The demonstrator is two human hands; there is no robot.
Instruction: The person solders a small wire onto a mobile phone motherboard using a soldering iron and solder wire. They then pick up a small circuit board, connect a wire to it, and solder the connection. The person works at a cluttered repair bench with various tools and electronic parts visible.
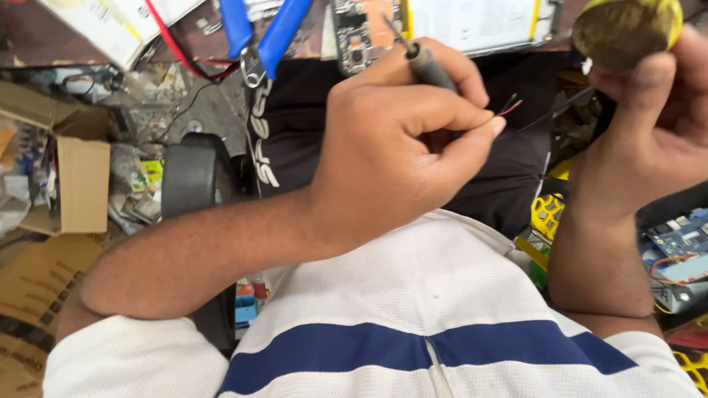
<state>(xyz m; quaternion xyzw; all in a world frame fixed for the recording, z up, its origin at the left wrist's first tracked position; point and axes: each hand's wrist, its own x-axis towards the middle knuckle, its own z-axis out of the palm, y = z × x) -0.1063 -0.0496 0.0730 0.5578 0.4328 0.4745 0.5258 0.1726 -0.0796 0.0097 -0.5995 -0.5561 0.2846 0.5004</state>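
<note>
Head view: left hand (pixel 391 140) pinched a thin red-and-black wire (pixel 509 107) and gripped a dark slim-handled tool (pixel 424 63); right hand (pixel 656 125), at 3 o'clock, clutched a round yellow-rimmed tin (pixel 627 29).

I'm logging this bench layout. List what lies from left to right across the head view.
Cardboard box → blue-handled pliers → left hand gripping a dark pen-like tool → thin red wire tip → right hand holding a round yellow tin.

Left hand (pixel 398 140) grips soldering iron (pixel 426 65), pinching thin wires (pixel 509 108); right hand (pixel 656 140) holds round tin (pixel 627 29)
</note>
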